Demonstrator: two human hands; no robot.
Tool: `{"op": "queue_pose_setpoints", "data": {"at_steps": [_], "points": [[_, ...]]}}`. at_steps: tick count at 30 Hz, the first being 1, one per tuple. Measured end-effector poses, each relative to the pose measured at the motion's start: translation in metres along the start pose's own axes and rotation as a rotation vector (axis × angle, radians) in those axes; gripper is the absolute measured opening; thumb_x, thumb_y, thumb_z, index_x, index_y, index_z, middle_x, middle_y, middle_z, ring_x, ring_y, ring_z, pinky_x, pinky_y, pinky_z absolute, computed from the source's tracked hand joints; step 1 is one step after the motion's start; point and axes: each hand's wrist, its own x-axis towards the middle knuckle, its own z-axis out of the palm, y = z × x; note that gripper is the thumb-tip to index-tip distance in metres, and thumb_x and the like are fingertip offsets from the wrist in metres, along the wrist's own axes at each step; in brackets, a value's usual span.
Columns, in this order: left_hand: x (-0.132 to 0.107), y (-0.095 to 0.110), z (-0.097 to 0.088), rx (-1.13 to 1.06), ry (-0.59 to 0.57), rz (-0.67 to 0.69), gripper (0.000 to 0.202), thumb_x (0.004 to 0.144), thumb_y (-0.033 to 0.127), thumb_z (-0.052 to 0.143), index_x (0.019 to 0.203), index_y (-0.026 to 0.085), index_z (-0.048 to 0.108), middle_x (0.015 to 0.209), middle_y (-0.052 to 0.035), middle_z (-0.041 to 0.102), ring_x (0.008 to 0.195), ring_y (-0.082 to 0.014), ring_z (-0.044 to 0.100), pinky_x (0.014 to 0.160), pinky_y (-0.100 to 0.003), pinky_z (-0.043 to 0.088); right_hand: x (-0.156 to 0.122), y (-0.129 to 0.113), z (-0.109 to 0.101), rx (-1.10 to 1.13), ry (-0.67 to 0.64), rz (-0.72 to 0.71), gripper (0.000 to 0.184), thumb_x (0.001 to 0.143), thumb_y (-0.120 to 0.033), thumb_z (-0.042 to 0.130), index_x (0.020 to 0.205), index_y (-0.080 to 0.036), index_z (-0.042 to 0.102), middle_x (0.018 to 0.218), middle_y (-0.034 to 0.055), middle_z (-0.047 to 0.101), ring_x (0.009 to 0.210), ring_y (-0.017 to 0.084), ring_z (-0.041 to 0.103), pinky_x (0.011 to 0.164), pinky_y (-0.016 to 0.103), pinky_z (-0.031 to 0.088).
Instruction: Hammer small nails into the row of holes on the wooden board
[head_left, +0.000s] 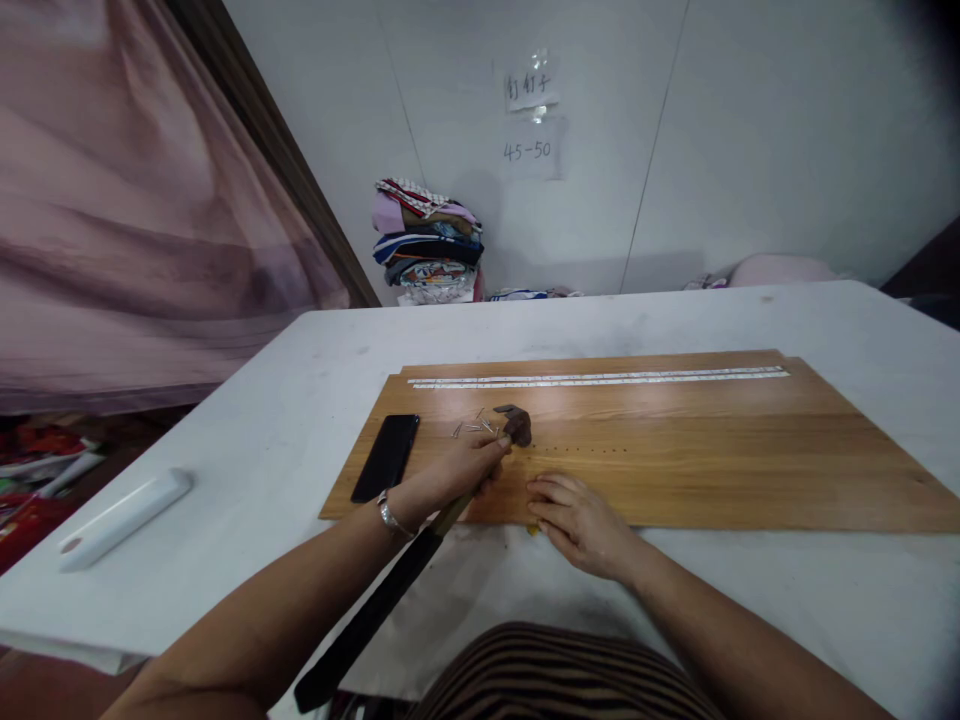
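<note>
My left hand [471,465] is wrapped round a claw hammer [409,570] close to its rusty brown head, with the long black grip slanting back toward my body. The hammer head is over a wooden board [720,470]. Beside it lie several loose nails [475,427]. A row of small dark dots [577,449], perhaps nail heads or holes, runs rightward from the hammer. My right hand [576,522] rests at the board's near edge, fingers stretched out. A small yellow thing [533,529] shows partly beneath its fingers.
A black phone [385,458] lies at the board's left end. Two white measuring strips [600,378] run along its far side. The white table [247,400] carries a long white object [126,518] at left. Folded clothes [429,240] are stacked by the wall; a pink curtain [150,200] hangs left.
</note>
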Motion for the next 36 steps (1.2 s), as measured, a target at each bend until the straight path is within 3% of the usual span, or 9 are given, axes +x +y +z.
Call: {"op": "queue_pose_setpoints", "data": {"at_steps": [4,12,21,29,36], "points": [[0.003,-0.004,0.001,-0.001,-0.016,0.006,0.041,0.082,0.058,0.045,0.082,0.017,0.052,0.059,0.0038,0.050,0.043,-0.0074,0.046,0.040,-0.020,0.036,0.001,0.000,0.000,0.005,0.001,0.000,0.028,0.086,-0.015,0.050,0.111,-0.020,0.063,0.123,0.0101,0.060,0.122,0.026,0.047,0.101,0.047,0.041],[-0.004,0.009,0.001,-0.011,0.000,0.009,0.040,0.083,0.055,0.044,0.089,0.016,0.054,0.059,0.0042,0.049,0.043,-0.0078,0.045,0.041,-0.021,0.036,0.000,0.000,0.001,0.017,0.013,-0.003,0.029,0.087,-0.015,0.050,0.111,-0.020,0.064,0.122,0.0105,0.061,0.120,0.025,0.048,0.100,0.047,0.042],[0.003,-0.005,0.000,0.026,-0.010,0.015,0.044,0.082,0.060,0.044,0.085,0.017,0.053,0.061,0.0035,0.051,0.043,-0.0077,0.046,0.041,-0.021,0.036,0.001,0.000,-0.001,0.008,0.009,-0.009,0.029,0.086,-0.014,0.050,0.111,-0.020,0.063,0.123,0.0102,0.060,0.121,0.025,0.047,0.101,0.047,0.041],[-0.003,0.004,0.000,0.001,0.008,-0.010,0.042,0.083,0.056,0.045,0.091,0.016,0.055,0.060,0.0032,0.051,0.043,-0.0076,0.045,0.040,-0.020,0.036,0.000,0.000,0.000,0.005,0.008,-0.009,0.028,0.086,-0.014,0.050,0.110,-0.020,0.063,0.121,0.0096,0.061,0.120,0.024,0.048,0.102,0.045,0.041],[-0.001,0.000,0.000,-0.006,-0.005,-0.008,0.042,0.083,0.057,0.046,0.090,0.016,0.055,0.060,0.0033,0.051,0.043,-0.0075,0.045,0.040,-0.020,0.035,0.001,0.000,0.000,-0.002,0.003,-0.002,0.029,0.085,-0.013,0.051,0.110,-0.019,0.064,0.121,0.0096,0.061,0.119,0.025,0.048,0.101,0.045,0.041]]}}
